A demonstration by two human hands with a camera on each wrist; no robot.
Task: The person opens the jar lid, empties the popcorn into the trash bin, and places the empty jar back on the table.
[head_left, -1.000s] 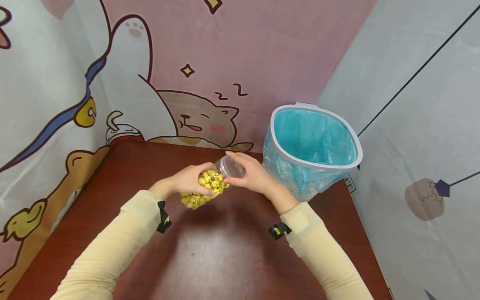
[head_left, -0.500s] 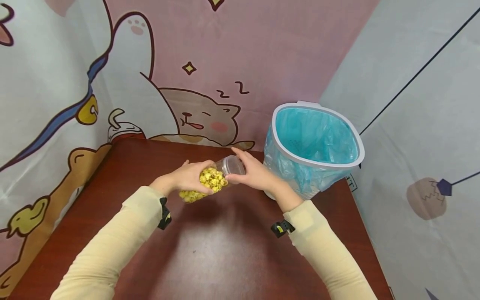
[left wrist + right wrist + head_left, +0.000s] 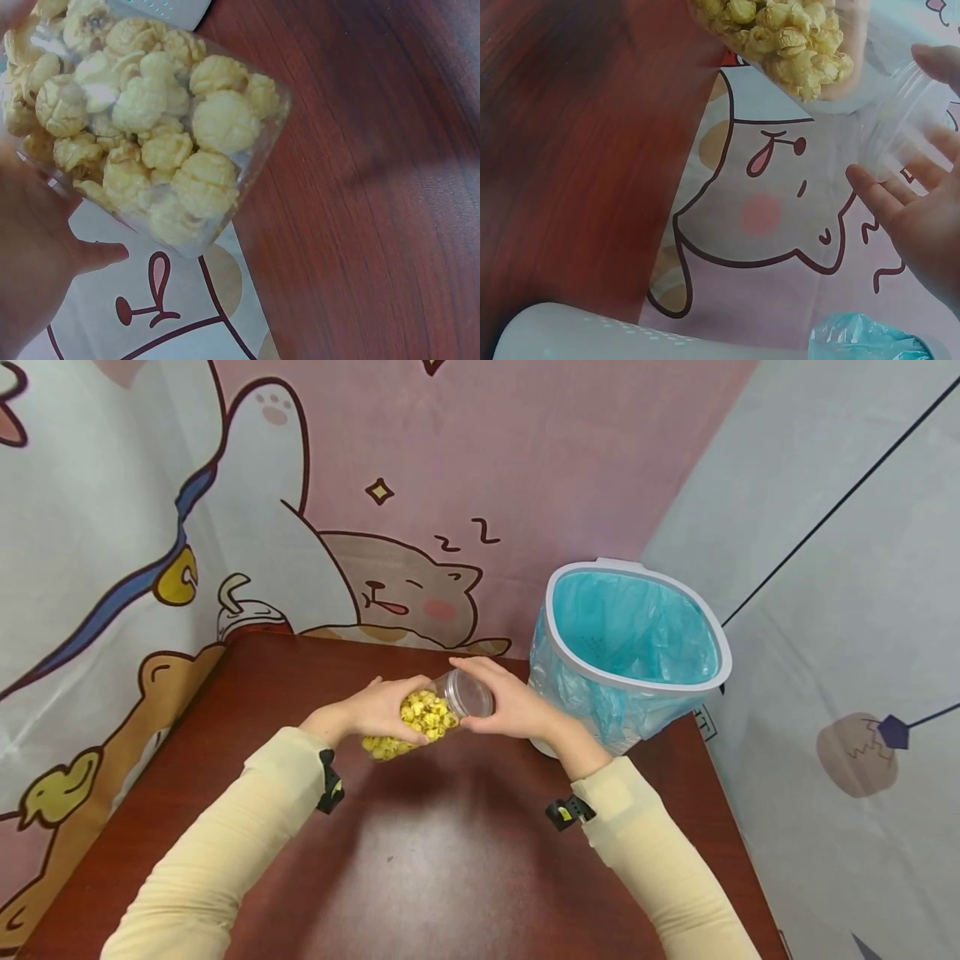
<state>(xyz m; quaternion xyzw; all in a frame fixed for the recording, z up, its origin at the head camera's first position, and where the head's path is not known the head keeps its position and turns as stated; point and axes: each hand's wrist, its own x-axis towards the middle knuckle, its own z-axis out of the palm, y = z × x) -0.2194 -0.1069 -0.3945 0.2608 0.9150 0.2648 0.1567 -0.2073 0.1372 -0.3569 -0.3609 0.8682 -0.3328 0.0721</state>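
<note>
Since half a second ago, your right hand [image 3: 513, 702] has shifted its fingers farther over lid [image 3: 471, 695]; clear jar [image 3: 431, 712] nearly unmoved. Jar tilted above tabletop [image 3: 450, 868], yellow popcorn [image 3: 150, 120] inside. Bin [image 3: 724, 662] beside, lined with blue bag [image 3: 641, 627]. Your left hand's [image 3: 375, 706] fingers wrap jar body; right's, spread wide, grasp lid.

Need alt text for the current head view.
A person's left hand grips a tilted clear jar of popcorn above a brown table; the right hand holds its lid. A bin with a blue liner stands at right, cartoon backdrop behind.
</note>
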